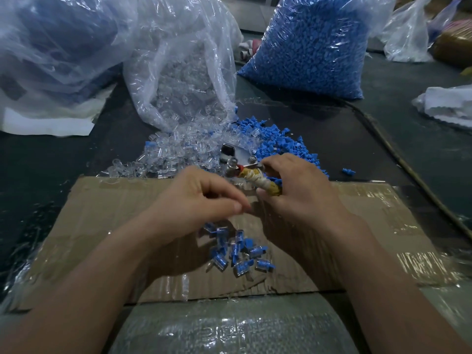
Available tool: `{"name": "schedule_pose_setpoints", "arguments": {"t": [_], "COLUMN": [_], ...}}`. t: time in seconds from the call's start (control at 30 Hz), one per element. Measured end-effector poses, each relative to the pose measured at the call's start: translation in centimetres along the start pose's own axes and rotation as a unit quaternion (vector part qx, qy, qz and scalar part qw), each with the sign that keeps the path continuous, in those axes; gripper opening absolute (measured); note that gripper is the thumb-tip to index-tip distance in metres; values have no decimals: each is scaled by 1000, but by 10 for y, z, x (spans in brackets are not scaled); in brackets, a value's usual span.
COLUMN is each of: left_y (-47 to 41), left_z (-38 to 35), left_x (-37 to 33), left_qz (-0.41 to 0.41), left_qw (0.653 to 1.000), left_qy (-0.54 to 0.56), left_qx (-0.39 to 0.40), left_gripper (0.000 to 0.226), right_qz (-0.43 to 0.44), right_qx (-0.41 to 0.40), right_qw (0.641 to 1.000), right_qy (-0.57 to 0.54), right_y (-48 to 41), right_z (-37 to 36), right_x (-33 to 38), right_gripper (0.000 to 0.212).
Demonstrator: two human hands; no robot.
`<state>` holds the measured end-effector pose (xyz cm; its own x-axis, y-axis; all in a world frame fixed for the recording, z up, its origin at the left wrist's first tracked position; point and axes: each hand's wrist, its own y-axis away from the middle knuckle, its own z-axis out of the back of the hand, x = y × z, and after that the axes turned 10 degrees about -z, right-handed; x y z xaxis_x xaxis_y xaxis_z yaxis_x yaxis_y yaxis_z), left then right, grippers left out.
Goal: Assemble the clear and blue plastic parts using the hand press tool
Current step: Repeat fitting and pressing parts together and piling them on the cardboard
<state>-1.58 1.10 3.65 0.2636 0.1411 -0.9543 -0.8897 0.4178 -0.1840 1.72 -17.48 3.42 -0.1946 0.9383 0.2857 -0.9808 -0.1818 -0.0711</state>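
A small metal hand press tool (pixel 237 157) stands at the far edge of a taped cardboard sheet (pixel 370 226). My right hand (pixel 298 187) is shut around its handle (pixel 260 181), which is wrapped in yellowish cord. My left hand (pixel 201 198) hovers just left of the handle with fingertips pinched together; what it pinches is too blurred to tell. Loose clear parts (pixel 163 159) lie left of the press, loose blue parts (pixel 278 141) to its right. Several joined clear-and-blue pieces (pixel 240 251) lie on the cardboard below my hands.
An open clear bag (pixel 184 80) spills clear parts behind the press. A full bag of blue parts (pixel 314 44) stands at the back right. More plastic bags (pixel 51 54) sit at the far left and far right. A cord (pixel 398 159) runs along the dark table at right.
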Motion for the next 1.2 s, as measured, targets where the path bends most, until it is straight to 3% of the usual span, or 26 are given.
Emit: {"name": "schedule_pose_setpoints", "arguments": {"t": [0.17, 0.3, 0.47, 0.63, 0.8, 1.07, 1.2], "left_y": [-7, -12, -13, -15, -16, -15, -16], "left_z": [12, 22, 20, 19, 17, 16, 16], "left_x": [7, 18, 34, 38, 38, 43, 41], "left_qz": [-36, -5, 45, 69, 92, 57, 58], "left_qw": [958, 926, 927, 902, 894, 884, 883], "left_qy": [-14, -80, -208, -369, -410, -432, -432], "left_qx": [-285, -370, -309, -213, -154, -170, -172], "left_gripper": [23, 17, 22, 40, 41, 27, 37], "right_qz": [24, 49, 57, 37, 24, 10, 1], "right_qx": [8, 40, 88, 130, 137, 160, 169], "right_qw": [999, 997, 993, 989, 989, 986, 984], "right_qy": [23, 32, 48, 52, 53, 49, 49], "right_y": [3, 6, 8, 7, 5, 7, 7], "right_z": [0, 1, 3, 1, -1, -4, -3], "right_x": [3, 7, 9, 9, 8, 8, 9], "right_gripper": [42, 36, 44, 59, 71, 80, 81]}}
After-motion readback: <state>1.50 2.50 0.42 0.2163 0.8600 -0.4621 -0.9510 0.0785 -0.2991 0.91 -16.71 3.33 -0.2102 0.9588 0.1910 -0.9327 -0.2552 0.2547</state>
